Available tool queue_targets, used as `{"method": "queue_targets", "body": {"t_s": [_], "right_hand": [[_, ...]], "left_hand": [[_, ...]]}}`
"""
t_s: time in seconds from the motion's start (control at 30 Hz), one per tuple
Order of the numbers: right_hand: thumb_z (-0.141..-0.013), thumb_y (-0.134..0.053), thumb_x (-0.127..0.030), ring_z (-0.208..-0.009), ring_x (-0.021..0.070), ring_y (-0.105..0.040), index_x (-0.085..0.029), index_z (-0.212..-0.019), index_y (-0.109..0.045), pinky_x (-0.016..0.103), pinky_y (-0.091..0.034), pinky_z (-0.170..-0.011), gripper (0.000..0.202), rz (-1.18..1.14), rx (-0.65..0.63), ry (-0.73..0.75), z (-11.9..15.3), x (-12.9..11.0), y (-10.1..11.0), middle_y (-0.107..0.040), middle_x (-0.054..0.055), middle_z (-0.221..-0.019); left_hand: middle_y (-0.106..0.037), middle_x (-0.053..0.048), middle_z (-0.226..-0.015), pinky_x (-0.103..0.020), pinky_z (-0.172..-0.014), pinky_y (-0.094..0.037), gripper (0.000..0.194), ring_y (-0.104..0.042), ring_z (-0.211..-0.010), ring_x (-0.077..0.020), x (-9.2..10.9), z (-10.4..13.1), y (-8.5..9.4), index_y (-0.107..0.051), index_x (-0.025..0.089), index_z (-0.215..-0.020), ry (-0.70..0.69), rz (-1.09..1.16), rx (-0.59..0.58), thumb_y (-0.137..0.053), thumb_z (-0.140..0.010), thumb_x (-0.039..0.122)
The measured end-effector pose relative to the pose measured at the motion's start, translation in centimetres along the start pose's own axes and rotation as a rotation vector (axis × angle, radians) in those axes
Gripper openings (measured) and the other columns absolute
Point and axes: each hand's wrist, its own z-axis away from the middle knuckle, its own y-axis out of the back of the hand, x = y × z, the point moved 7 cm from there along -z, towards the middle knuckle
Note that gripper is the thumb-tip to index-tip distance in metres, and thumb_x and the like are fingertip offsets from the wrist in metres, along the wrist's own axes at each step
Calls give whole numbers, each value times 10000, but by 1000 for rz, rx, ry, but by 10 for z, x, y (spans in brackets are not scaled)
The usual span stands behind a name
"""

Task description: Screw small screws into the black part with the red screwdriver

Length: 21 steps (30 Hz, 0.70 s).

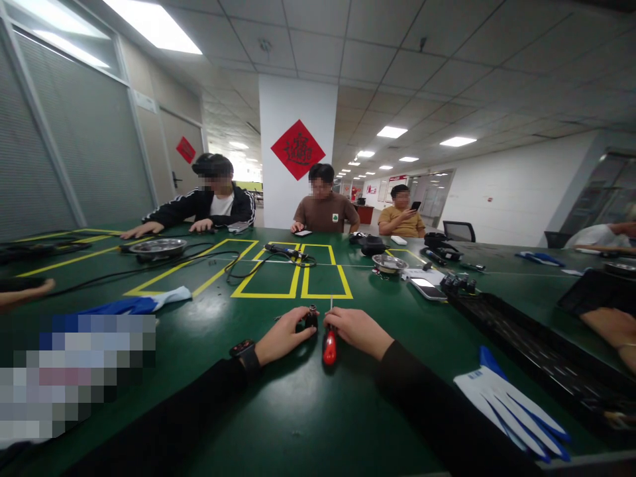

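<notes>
My left hand [282,338], with a dark watch on its wrist, is closed around a small black cylindrical part [311,318] that has a metal-coloured top end. It stands roughly upright between thumb and fingers; the fingers hide some of it. Just to the right, my right hand [360,329] grips a screwdriver [329,351] with a red and black handle. Its thin shaft points away from me, and the handle's red end faces me, low over the green table [308,424]. The two hands are close together but apart.
Yellow tape rectangles [265,295] and a black cabled device [285,250] lie ahead. Metal bowls [159,248] [390,264], a phone [427,289], a long black tray [527,351] and white-blue gloves [511,404] are around. Several people sit across; other hands are at both sides.
</notes>
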Motion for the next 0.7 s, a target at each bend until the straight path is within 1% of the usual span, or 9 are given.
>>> {"method": "queue_targets", "body": {"t_s": [0.07,0.17,0.27,0.33,0.37,0.43,0.5,0.6,0.7], "right_hand": [[-823,-483,-98,-890,169,-597,-209,-1034,-531,257,-431,-767,243,-80,68,-59,1,4,6,-608,53,-1004],[-834,-486,-156,-831,185,-606,-188,-1054,-496,275,-441,-728,222,-234,254,-212,5,15,13,-625,53,-930],[-867,-452,-248,-682,177,-595,-170,-950,-542,275,-439,-655,145,-392,431,-345,10,23,15,-620,39,-760],[-884,-414,-295,-597,161,-565,-161,-876,-563,269,-431,-623,201,-491,564,-400,16,25,17,-581,22,-653],[-886,-404,-306,-584,158,-553,-159,-858,-563,270,-427,-619,219,-524,641,-417,19,25,20,-562,17,-634],[-873,-413,-317,-607,161,-537,-160,-839,-544,280,-421,-633,207,-542,806,-425,28,22,28,-540,14,-652],[-851,-435,-320,-616,159,-514,-170,-797,-522,284,-411,-628,181,-535,910,-393,34,17,35,-517,10,-672],[-832,-440,-311,-589,147,-478,-180,-768,-502,277,-397,-592,158,-572,970,-333,38,9,37,-484,1,-666],[-819,-447,-304,-645,161,-498,-183,-836,-502,289,-411,-612,134,-651,982,-312,38,3,32,-500,13,-710]], "left_hand": [[-588,-90,-1133,-389,-951,-397,402,-540,-1032,-226,-1,0,0,-539,183,-1155,-3,3,0,-584,-765,267],[-577,-90,-1142,-384,-939,-407,473,-539,-1029,-225,-4,0,0,-506,180,-1185,1,15,19,-618,-734,268],[-551,-91,-1192,-389,-957,-395,534,-526,-1058,-228,-6,0,0,-481,191,-1217,-20,40,29,-645,-714,267],[-539,-90,-1216,-385,-968,-389,550,-516,-1079,-229,-6,0,0,-474,202,-1230,-38,62,31,-650,-712,262],[-540,-89,-1216,-384,-967,-390,548,-516,-1080,-229,-6,0,0,-474,204,-1231,-41,70,28,-648,-715,263],[-554,-88,-1193,-381,-955,-401,521,-526,-1062,-226,-5,-1,-1,-482,203,-1224,-36,82,12,-633,-731,274],[-572,-87,-1160,-376,-938,-415,486,-542,-1030,-221,-4,-1,-2,-498,197,-1207,-29,88,-4,-619,-747,292],[-589,-85,-1123,-368,-925,-423,452,-552,-1004,-219,-2,0,-1,-520,189,-1177,-26,86,-3,-615,-752,310],[-597,-80,-1097,-358,-913,-428,430,-557,-988,-215,0,0,-1,-530,185,-1156,-27,74,3,-613,-754,312]]}}
